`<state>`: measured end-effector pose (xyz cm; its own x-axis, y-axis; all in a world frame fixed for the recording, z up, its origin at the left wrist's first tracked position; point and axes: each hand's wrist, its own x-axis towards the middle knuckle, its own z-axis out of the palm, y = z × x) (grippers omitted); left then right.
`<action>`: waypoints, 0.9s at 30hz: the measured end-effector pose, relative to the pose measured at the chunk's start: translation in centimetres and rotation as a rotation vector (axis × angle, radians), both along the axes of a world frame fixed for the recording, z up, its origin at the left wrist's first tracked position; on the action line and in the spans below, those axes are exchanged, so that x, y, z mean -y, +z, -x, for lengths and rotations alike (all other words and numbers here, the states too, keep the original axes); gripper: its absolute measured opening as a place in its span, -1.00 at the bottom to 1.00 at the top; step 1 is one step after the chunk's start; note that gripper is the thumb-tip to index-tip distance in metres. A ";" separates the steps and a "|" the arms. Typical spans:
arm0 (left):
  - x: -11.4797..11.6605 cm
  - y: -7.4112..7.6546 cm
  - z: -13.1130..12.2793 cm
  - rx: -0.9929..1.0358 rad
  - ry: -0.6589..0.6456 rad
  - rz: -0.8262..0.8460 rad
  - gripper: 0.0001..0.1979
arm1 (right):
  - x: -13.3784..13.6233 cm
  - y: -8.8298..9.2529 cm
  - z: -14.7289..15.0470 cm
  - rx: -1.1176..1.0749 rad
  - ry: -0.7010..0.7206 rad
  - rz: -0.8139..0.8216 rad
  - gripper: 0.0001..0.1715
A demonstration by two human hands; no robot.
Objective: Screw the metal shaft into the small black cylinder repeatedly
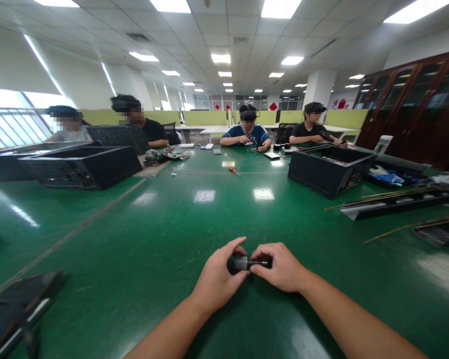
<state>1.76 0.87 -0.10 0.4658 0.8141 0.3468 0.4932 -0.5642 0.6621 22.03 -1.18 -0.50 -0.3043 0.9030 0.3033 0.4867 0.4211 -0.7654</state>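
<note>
A small cylindrical part with a dark and silvery body and a thin ridged shaft [241, 263] lies between my two hands, just above or on the green table; I cannot tell which. My left hand [219, 274] curls round the thick body end, thumb below and fingers above. At the other end, the fingertips of my right hand [280, 267] pinch the thin shaft, which points right. My fingers cover parts of both ends. What exact kind of part it is cannot be made out.
Beyond my hands an orange-handled screwdriver [233, 170] lies on the green table [194, 219]. Dark computer cases stand at left [86, 167] and right [329, 169]. A long metal strip [392, 203] and thin rods lie right. A dark panel [20, 309] is near left. Several people sit opposite.
</note>
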 end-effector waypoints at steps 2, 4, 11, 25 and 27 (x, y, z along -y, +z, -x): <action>0.0 -0.1 0.0 -0.006 0.005 0.004 -0.34 | 0.0 -0.1 0.0 0.012 -0.008 -0.023 -0.94; -0.1 -0.2 0.1 -0.008 0.009 0.013 -0.34 | 0.0 -0.2 0.0 0.019 -0.016 -0.044 -0.94; 0.0 0.0 0.1 -0.005 0.012 0.033 -0.33 | 0.0 -0.2 -0.2 0.030 -0.021 -0.070 -0.93; -0.1 0.0 0.2 0.019 0.024 0.004 -0.36 | 0.2 0.1 -0.3 0.024 -0.030 -0.047 -0.89; -0.2 0.0 0.2 0.020 0.019 -0.002 -0.36 | 0.2 0.0 -0.3 0.023 -0.030 -0.041 -0.89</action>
<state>1.59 1.07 -0.12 0.4429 0.8221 0.3579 0.4906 -0.5563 0.6707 22.30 -1.37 -0.46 -0.2848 0.8986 0.3339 0.5164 0.4373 -0.7363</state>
